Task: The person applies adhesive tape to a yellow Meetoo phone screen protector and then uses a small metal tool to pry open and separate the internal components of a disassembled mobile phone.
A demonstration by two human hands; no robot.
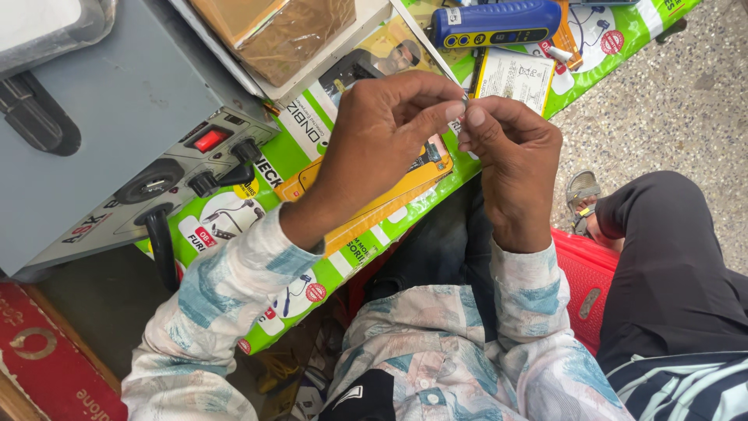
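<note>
Two hands were in view, both the wearer's own, raised together at upper centre of the frame. The left hand (382, 136) was curled nearly closed, thumb and forefinger pinched together; the right hand (510, 156) was likewise closed to a pinch, its fingertips touching those of the left. Between the fingertips sat one small metallic piece (465, 99), mostly hidden by the fingers; its kind could not be made out.

Below the hands lay one yellow flat tool (374, 195), partly covered by the left hand. One grey power unit (117, 117) filled the upper left, with one red switch (210, 140) and three black knobs counted; its top edge was cut off. One blue handheld device (495, 22) lay at top centre, just beside one white printed card (514, 76). One green printed sheet (312, 140) covered the bench. One red plastic stool (584, 277) showed at lower right, largely hidden by a second person's dark trouser leg (670, 265).
</note>
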